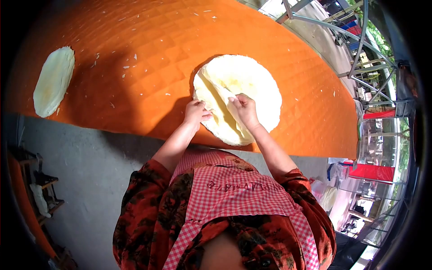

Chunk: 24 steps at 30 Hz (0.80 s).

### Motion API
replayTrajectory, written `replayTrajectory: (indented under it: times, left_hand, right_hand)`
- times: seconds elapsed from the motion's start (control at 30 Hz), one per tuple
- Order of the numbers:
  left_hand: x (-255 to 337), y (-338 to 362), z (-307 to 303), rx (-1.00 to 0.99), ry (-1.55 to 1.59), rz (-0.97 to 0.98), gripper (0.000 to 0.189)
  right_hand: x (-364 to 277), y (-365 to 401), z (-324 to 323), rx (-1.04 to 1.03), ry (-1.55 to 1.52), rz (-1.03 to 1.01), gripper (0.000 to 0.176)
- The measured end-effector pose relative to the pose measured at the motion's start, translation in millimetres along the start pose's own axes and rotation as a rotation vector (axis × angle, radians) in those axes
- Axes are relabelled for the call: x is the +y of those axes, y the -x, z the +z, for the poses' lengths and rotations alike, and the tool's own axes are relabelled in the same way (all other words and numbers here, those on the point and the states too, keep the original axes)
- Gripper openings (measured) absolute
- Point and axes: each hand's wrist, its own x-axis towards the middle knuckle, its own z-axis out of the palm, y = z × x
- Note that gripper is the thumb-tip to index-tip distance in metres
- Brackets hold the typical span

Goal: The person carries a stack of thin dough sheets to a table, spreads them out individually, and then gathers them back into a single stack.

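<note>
Flatbread (262, 83) lies under right hand (243, 109), pinching its flap (221, 90), and left hand (196, 112), grip unclear.

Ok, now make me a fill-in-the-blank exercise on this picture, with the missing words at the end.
1. The tabletop is coloured ___.
2. The person's ___ hand pinches a raised flap of the pale round sheet.
3. On the person's ___ side, a separate pale oval piece lies by itself.

Missing words: orange; right; left.
</note>
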Motion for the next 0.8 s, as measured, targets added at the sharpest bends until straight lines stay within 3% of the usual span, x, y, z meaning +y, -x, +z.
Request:
replayTrajectory:
  times: [0.03, 0.1, 0.13, 0.17, 0.27, 0.37, 0.4, 0.5, 0.53, 0.57, 0.6, 0.63, 0.67, 0.7, 0.77, 0.8]
  left_hand:
    - [-1, 2, 0, 0.017, 0.002, 0.012, 0.017]
    - [-2, 6, 3, 0.039, 0.009, 0.025, 0.012]
    - [1, 8, 7, 0.046, 0.018, 0.029, 0.012]
    - [4, 9, 10, 0.056, 0.028, 0.034, 0.011]
    - [-4, 0, -2, -0.007, -0.003, 0.033, 0.012]
    - [-13, -3, -5, -0.100, -0.040, 0.121, 0.012]
    - [-10, 6, 1, -0.076, -0.057, 0.107, 0.015]
    - [-38, -4, -3, -0.101, -0.458, 0.400, 0.017]
    - [-45, -6, -7, -0.140, -0.678, 0.592, 0.022]
    - [-31, 18, 3, -0.129, -0.792, 0.538, 0.028]
    - [-35, 18, 2, -0.137, -0.904, 0.612, 0.028]
    - [-42, 16, 0, -0.146, -1.016, 0.683, 0.029]
    - [-51, 14, -3, -0.139, -1.099, 0.818, 0.031]
    - [-53, 16, -3, -0.136, -1.123, 0.819, 0.033]
    - [-56, 18, -1, -0.118, -1.162, 0.826, 0.037]
    - [-48, 25, 2, -0.140, -1.195, 0.798, 0.038]
  right_hand:
    - [-14, 0, 4, 0.076, 0.136, -0.167, 0.015]
    - [-21, 1, 20, 0.022, 0.347, -0.261, 0.010]
    - [-23, 4, 27, -0.074, 0.397, -0.192, 0.006]
    - [-29, 8, 33, -0.172, 0.445, -0.123, 0.009]
    - [-29, 15, 49, -0.114, 0.684, -0.252, 0.031]
    - [-47, 15, 55, -0.256, 0.782, -0.007, 0.056]
    - [-56, 8, 57, -0.265, 0.783, 0.110, 0.049]
    - [-11, -32, 36, -0.403, 0.655, 0.175, 0.042]
    - [-2, -52, 7, -0.406, 0.525, 0.178, 0.038]
    - [10, -72, -34, -0.410, 0.397, 0.181, 0.035]
    - [7, -92, -75, -0.316, 0.557, 0.017, 0.034]
    - [-17, -114, -131, -0.433, 0.474, 0.103, 0.031]
    - [-38, -128, -176, -0.408, 0.475, 0.047, 0.029]
    - [12, -164, -230, -0.205, 0.405, 0.006, 0.038]
    - [-9, -194, -305, -0.060, 0.373, -0.166, 0.035]
    - [-30, -207, -339, -0.045, 0.624, -0.075, 0.032]
